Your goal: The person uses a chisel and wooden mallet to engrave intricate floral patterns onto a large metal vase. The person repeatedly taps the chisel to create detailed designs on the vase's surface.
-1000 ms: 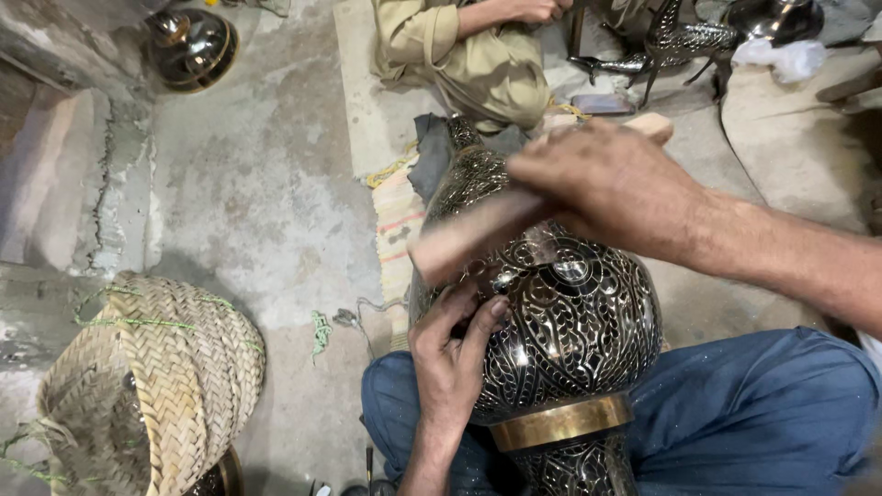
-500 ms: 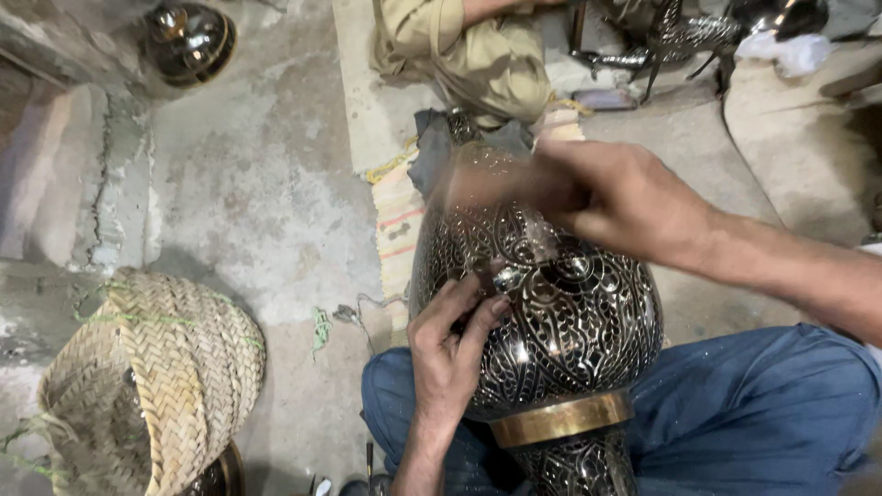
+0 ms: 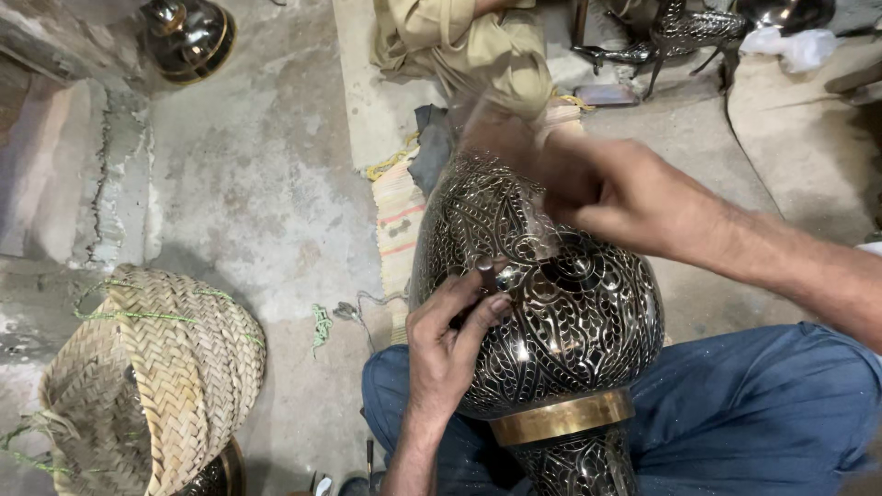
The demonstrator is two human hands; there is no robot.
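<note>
A large dark metal vase (image 3: pixel 560 321) with fine silver engraving and a brass band lies across my lap. My left hand (image 3: pixel 450 335) rests on its side and pinches a small metal chisel (image 3: pixel 490 274) against the surface. My right hand (image 3: pixel 616 197) is above the vase and grips a wooden mallet (image 3: pixel 501 138), which is blurred by motion over the chisel.
A woven straw basket (image 3: pixel 147 367) lies on the concrete floor at the lower left. A round dark metal pot (image 3: pixel 188 37) sits at the top left. Another person in khaki clothes (image 3: pixel 469 46) sits beyond the vase, beside metal animal figures (image 3: pixel 680 37).
The mallet in my right hand has swung from a raised slant down toward the chisel. My left hand has stayed on the vase.
</note>
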